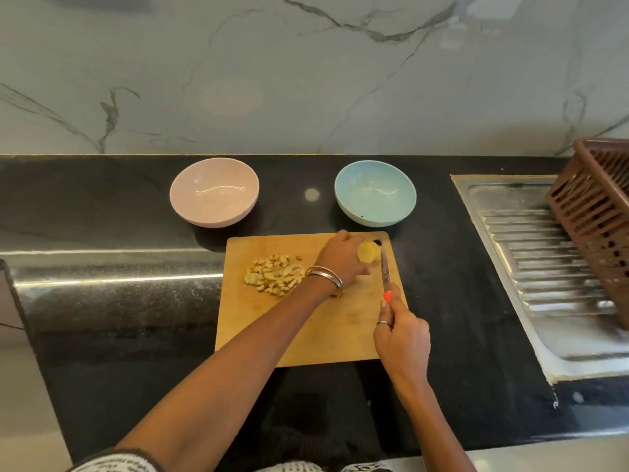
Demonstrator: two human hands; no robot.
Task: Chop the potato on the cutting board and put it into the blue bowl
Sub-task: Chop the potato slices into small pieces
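A wooden cutting board [306, 335] lies on the black counter. My left hand [340, 258] presses a yellow piece of potato [367, 252] down at the board's far right corner. My right hand [401, 338] grips a knife [385, 267] by its handle; the blade points away from me and rests just right of the potato's cut face. A pile of small diced potato pieces [274, 274] sits on the left part of the board. The blue bowl [375, 192] stands behind the board, and nothing shows inside it.
A pink bowl [214, 192] stands to the left of the blue one. A steel sink drainboard [544, 267] takes up the right side, with a brown plastic basket [599, 226] on it. A marble wall rises behind the counter.
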